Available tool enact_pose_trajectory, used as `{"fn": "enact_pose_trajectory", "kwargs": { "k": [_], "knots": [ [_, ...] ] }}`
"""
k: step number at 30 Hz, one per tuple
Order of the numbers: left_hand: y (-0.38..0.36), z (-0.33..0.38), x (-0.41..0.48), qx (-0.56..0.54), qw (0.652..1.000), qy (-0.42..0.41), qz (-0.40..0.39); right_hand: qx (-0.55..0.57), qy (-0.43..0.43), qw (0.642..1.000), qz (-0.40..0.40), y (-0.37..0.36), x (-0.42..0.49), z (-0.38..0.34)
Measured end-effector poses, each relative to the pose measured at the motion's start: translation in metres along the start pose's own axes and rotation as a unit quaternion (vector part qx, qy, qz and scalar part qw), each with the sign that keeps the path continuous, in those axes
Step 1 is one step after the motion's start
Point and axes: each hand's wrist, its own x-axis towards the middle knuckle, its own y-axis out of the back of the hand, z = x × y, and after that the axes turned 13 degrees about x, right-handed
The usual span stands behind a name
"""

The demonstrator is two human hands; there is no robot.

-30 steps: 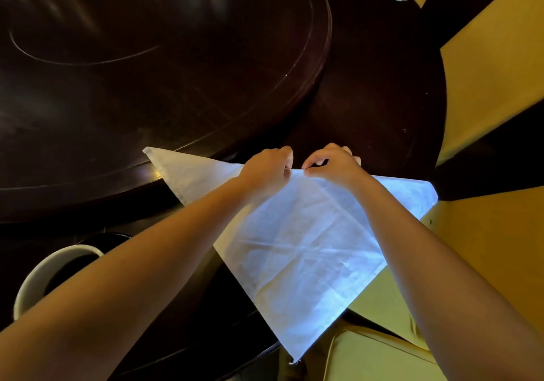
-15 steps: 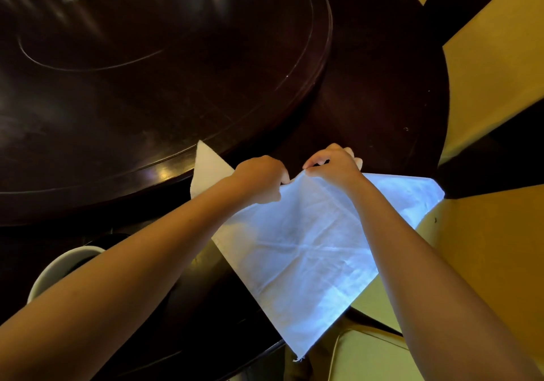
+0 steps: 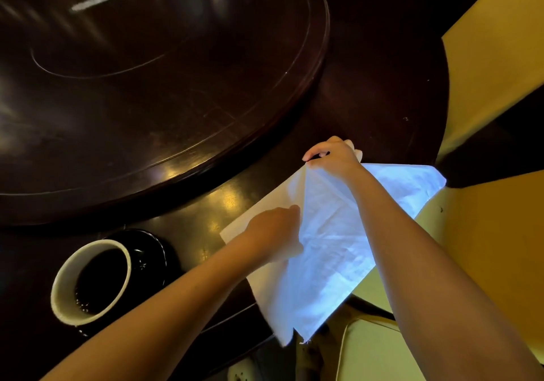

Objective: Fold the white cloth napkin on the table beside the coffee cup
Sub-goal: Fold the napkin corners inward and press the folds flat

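White cloth napkin [image 3: 329, 248] lies creased at the glossy dark wood bench's [image 3: 382, 86] near rim, its lower point overhanging. Right hand [image 3: 332, 157] pinches the top corner; left hand [image 3: 273, 233] rests on the folded flap, grip unclear. Coffee cup [image 3: 91, 280] stands leftward, apart.

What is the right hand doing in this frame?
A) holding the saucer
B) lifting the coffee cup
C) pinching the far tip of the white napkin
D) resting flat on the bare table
C: the right hand pinches the napkin at its far tip, thumb against fingers; the coffee cup stands apart at lower left, untouched.
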Motion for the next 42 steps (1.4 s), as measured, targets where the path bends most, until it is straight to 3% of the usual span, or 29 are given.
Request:
{"fn": "enact_pose_trajectory", "kwargs": {
  "k": [5,15,19,22,25,29,33,36,39,42],
  "knots": [
    [-0.011,0.007,-0.003,-0.057,0.998,0.019,0.034,-0.015,0.009,1.000,-0.011,-0.001,0.000,0.000],
    [-0.037,0.027,-0.008,-0.035,0.995,0.020,0.090,-0.026,0.010,1.000,-0.011,0.000,0.000,0.000],
    [-0.065,0.023,-0.022,-0.043,0.978,-0.044,0.201,-0.028,0.009,1.000,-0.012,-0.001,0.000,-0.001],
    [-0.081,0.007,-0.035,-0.107,0.957,-0.138,0.233,-0.032,0.006,0.999,-0.014,0.000,-0.001,-0.002],
    [-0.101,-0.013,-0.040,-0.051,0.940,-0.187,0.280,-0.028,0.007,0.999,-0.013,0.000,-0.001,-0.002],
    [-0.118,-0.017,-0.040,0.079,0.954,-0.141,0.252,-0.020,0.010,1.000,-0.007,-0.001,-0.002,-0.002],
    [-0.119,-0.013,-0.040,0.119,0.955,-0.123,0.242,-0.007,0.011,1.000,0.000,-0.002,-0.003,-0.001],
    [-0.118,-0.015,-0.041,0.104,0.948,-0.182,0.238,0.001,0.012,1.000,0.001,-0.003,-0.003,0.000],
    [-0.113,-0.021,-0.044,0.112,0.942,-0.260,0.177,0.005,0.015,1.000,0.001,-0.002,-0.003,0.001],
    [-0.112,-0.026,-0.047,0.169,0.935,-0.273,0.154,-0.012,0.019,1.000,-0.002,-0.003,-0.002,0.001]
  ]
}}
